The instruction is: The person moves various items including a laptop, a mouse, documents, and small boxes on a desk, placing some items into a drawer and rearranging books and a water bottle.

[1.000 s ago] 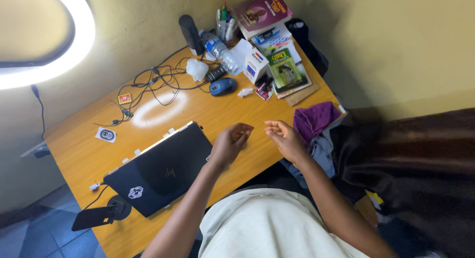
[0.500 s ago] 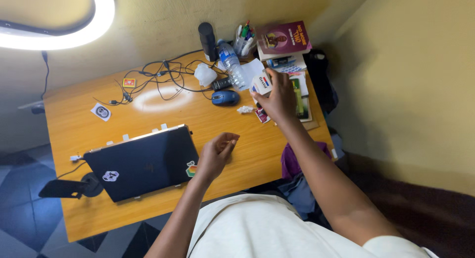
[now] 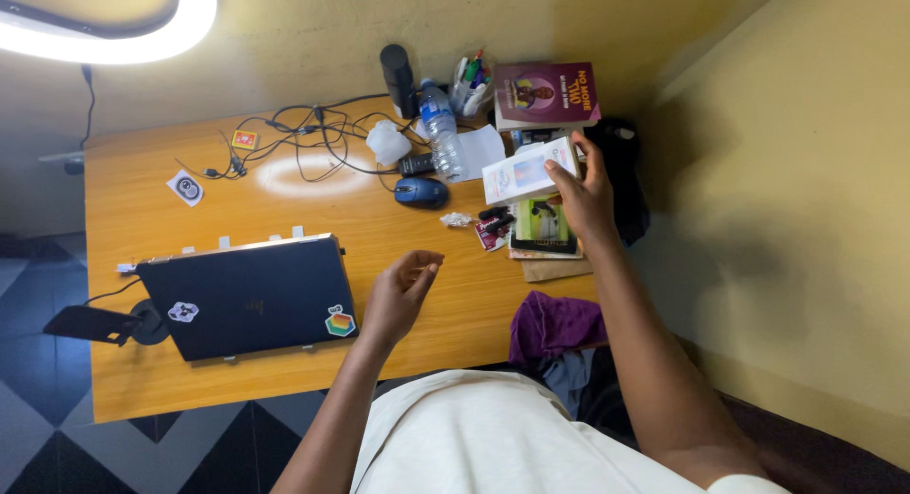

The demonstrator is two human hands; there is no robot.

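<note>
Right hand [image 3: 586, 192]: extended to the far right part of the table [image 3: 142, 380]. Fingers closed around the right end of a small white box [image 3: 527, 172]. The box is lifted clear of the stack of books [image 3: 542, 230] directly beneath the hand and is tilted, its far end raised.

Left hand [image 3: 396, 290]: raised just above the table, near its front edge. Fingers loosely curled, half open, holding nothing.

Items relative to the left hand:
- Closed dark laptop [image 3: 248, 297], just to the left, flat on the table, with stickers on the lid.
- Purple cloth [image 3: 555, 325], to the right, hanging over the front edge of the table.
- Blue computer mouse [image 3: 421, 192], beyond the hand.

Items relative to the right hand:
- Maroon book [image 3: 547, 92], beyond the hand, against the wall.
- Clear water bottle [image 3: 441, 129], to the left of the box, lying on its side.
- Cup of pens [image 3: 470, 86], beyond the bottle.
- Dark cylinder [image 3: 397, 67], upright, left of the cup.
- Tangled black cables [image 3: 313, 138], further left.

A lit ring light [image 3: 123, 29] stands above the far left corner of the table.
</note>
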